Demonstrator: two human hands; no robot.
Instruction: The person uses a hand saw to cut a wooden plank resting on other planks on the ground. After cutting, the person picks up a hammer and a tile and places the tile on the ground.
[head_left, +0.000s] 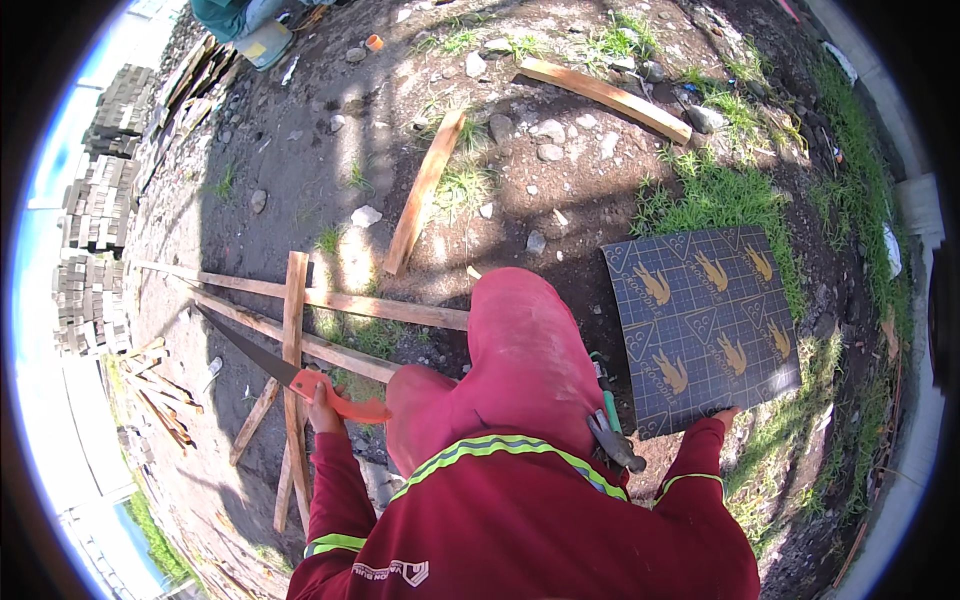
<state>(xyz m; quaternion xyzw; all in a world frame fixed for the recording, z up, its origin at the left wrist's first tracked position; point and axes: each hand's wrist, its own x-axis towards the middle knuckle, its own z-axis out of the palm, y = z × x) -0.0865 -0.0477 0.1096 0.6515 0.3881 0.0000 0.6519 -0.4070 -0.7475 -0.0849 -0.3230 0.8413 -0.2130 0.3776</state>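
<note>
A handsaw (335, 390) with an orange handle and a dark blade is in my left hand (325, 408), whose fingers wrap round the handle. Its blade points away to the far left, above long wooden strips (390, 307). My right hand (724, 418) grips the near edge of a dark, square sheet of board (700, 325) with a grid and gold printed figures. Most of the fingers there are hidden by the sheet. By my right hip hangs a hammer (618, 445), touched by neither hand.
A wooden piece (295, 310) crosses the strips at the left. Two loose timbers, a short one (425, 190) and a longer one (605, 97), lie farther ahead among stones and grass. Stacked blocks (100, 205) stand at the far left. Another person's boot (265, 45) shows at the top.
</note>
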